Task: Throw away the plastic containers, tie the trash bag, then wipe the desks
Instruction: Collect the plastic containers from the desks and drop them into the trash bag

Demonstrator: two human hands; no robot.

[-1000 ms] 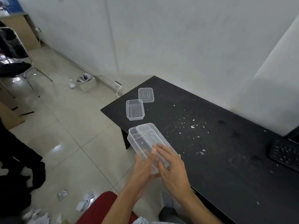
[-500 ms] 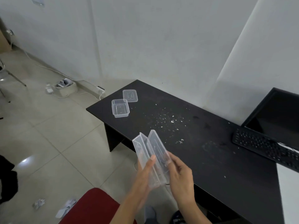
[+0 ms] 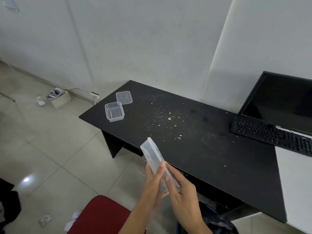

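Two hands hold one long clear container (image 3: 152, 154) up in the air. It is over the near edge of the black desk (image 3: 211, 157) and tilts toward 11 o'clock. It looks like two clear pieces pressed together, but I cannot tell for sure.

The left hand (image 3: 152, 183) lies flat on the container's left side, with its fingers straight. The right hand (image 3: 184, 196) is on the other side, and its fingers curl round the lower end.

Far off, at 10 o'clock from the hands, one small clear tub (image 3: 114, 111) sits near the desk's left corner. One clear lid (image 3: 124, 97) lies flat at 1 o'clock from the tub, and their corners touch.

Many little white crumbs (image 3: 168, 119) are spread over the middle of the desk, at 12 o'clock from the hands.

At 2 o'clock, one black keyboard (image 3: 270, 134) lies at the right end of the desk. One black monitor (image 3: 278, 98) stands just behind it, and its screen is dark.

One dark trash bag (image 3: 217, 222) sits on the floor at 5 o'clock from the hands, beside the desk. One red seat (image 3: 99, 217) is at 7 o'clock.

A few paper scraps (image 3: 44, 220) lie on the tile floor at 8 o'clock. One power strip (image 3: 57, 97) with white cords rests by the wall at 10 o'clock.
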